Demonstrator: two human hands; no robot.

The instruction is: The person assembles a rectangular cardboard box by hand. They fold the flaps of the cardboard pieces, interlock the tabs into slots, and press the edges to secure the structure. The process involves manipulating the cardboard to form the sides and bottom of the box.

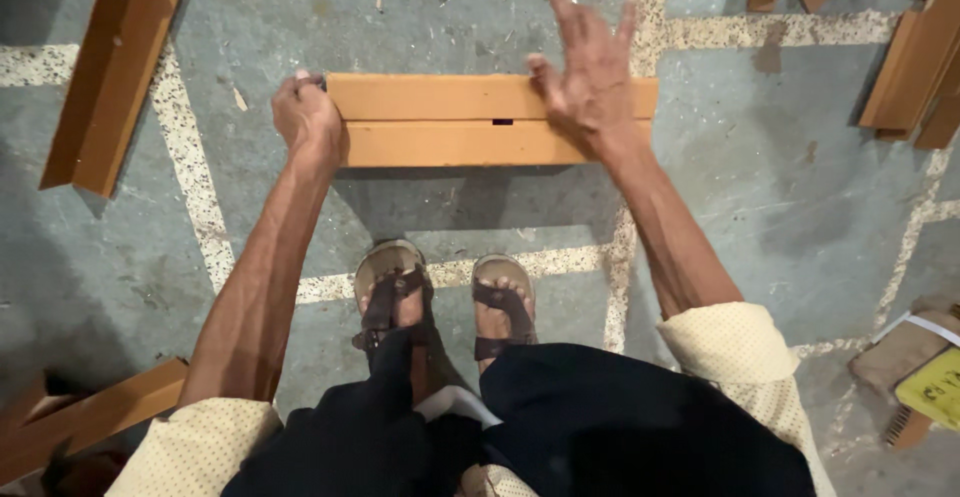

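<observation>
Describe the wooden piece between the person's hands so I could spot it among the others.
On the grey stone floor, straight ahead of the sandalled feet, lies the orange-brown stepped wooden block. Unlike the slanting planks at the edges, it lies crosswise, has a small dark slot, and is the only one touched by the hands.

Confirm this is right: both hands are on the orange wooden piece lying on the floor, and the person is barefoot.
Not quite. The left hand and right hand are at the orange wooden piece, but the head view shows brown sandals, not bare feet.
</observation>
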